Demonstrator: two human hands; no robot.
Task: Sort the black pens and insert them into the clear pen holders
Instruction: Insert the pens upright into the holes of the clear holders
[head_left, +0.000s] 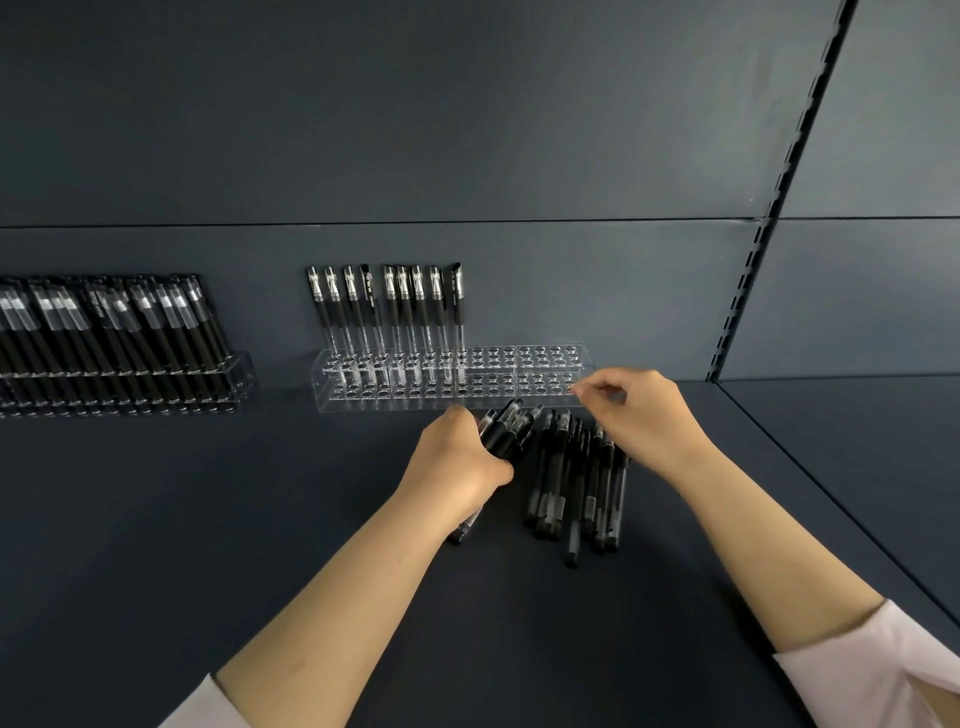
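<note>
A clear pen holder (540, 364) stands against the back wall, with several black pens (387, 306) upright in the left half of its back row. In front of it a loose pile of black pens (576, 483) lies on the dark shelf. My left hand (457, 462) grips a bundle of several pens (501, 431) at the pile's left edge. Above the pile's right side hovers my right hand (634, 410), fingers loosely curled with thumb and forefinger near each other; nothing shows between them.
A second clear holder (236, 371) packed with black pens stands at the far left. A slotted upright rail (774, 208) runs down the wall at right. The shelf's right edge (831, 499) slants toward me.
</note>
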